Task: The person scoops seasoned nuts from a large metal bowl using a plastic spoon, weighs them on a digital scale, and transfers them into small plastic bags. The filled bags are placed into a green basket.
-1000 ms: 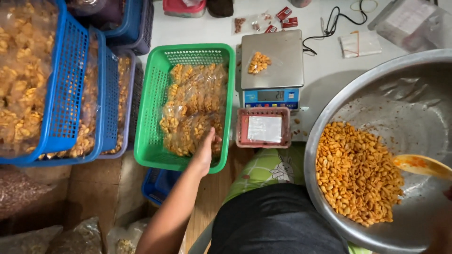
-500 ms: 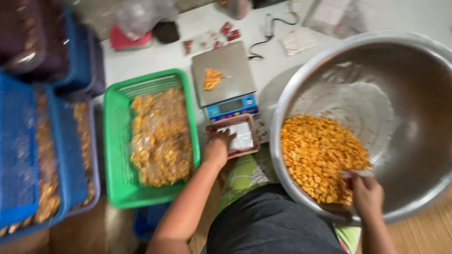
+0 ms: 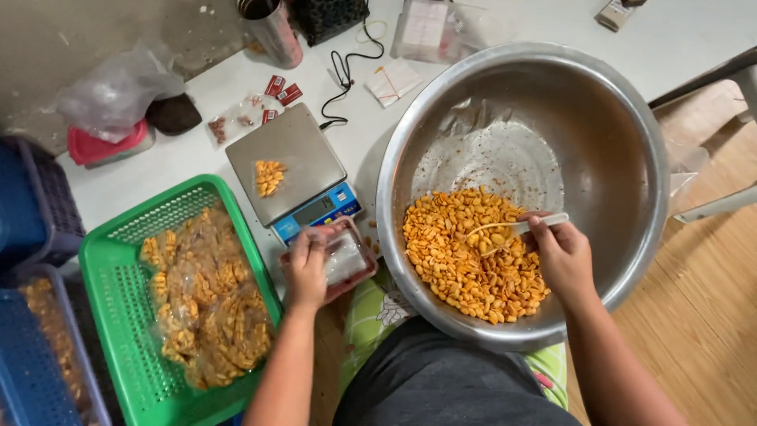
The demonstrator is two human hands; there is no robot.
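I see the left hand (image 3: 303,272) with fingers curled round a small red tray (image 3: 341,260) just near of the scale (image 3: 296,170), on the desk (image 3: 189,150). Right hand (image 3: 561,256) pinches a pale plastic scoop (image 3: 516,227) over glossy orange snacks (image 3: 469,252) in the steel bowl (image 3: 615,118). Half a second ago the scoop was buried lower; view has shifted right.

White table (image 3: 189,154) bears scale (image 3: 293,170), steel bowl (image 3: 599,118).
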